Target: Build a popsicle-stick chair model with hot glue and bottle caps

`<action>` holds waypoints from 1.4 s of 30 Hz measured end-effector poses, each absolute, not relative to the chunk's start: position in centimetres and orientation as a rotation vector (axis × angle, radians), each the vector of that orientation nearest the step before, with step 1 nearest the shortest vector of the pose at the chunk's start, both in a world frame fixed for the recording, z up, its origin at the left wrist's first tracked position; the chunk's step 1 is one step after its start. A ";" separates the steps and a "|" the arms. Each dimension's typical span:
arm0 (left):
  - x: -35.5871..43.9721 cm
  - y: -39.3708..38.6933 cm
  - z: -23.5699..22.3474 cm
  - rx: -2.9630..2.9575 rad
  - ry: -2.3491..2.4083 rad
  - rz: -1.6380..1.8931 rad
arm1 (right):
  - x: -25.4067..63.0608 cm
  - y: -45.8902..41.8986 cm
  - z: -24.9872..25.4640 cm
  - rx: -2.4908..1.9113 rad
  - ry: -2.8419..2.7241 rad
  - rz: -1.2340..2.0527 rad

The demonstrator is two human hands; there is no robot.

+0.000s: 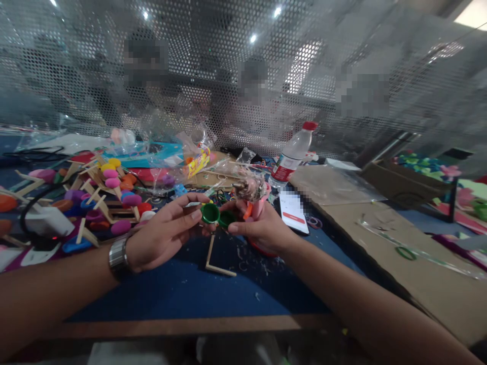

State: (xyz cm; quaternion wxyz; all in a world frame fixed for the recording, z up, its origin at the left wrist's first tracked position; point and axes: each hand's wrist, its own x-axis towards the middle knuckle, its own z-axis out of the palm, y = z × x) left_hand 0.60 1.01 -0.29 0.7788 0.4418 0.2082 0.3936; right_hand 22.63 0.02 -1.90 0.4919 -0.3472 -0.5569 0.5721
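My left hand, with a metal-banded watch at its wrist, pinches a small round green cup-like piece between thumb and fingers. Right beside it, my right hand has its thumb on a second green round piece. The two pieces nearly touch. A pink object with an orange trigger-like part and a clotted tip, resembling a glue gun, shows just above my right hand; I cannot tell whether that hand also supports it. An L-shaped pair of joined wooden sticks lies on the blue table below.
Colourful round pieces with wooden sticks are heaped at left, near a white plug. A red-capped bottle and a phone stand and lie beyond my right hand. Cardboard covers the right side. People sit behind a perforated screen.
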 end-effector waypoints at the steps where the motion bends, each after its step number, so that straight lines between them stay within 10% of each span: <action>1: 0.6 1.0 -0.3 0.952 0.451 0.847 | 22.6 0.0 -2.0 -0.837 -1.360 1.374; 42: 0.8 0.9 -0.5 1.015 0.482 0.826 | 22.1 -0.2 -2.0 -0.638 -1.207 1.382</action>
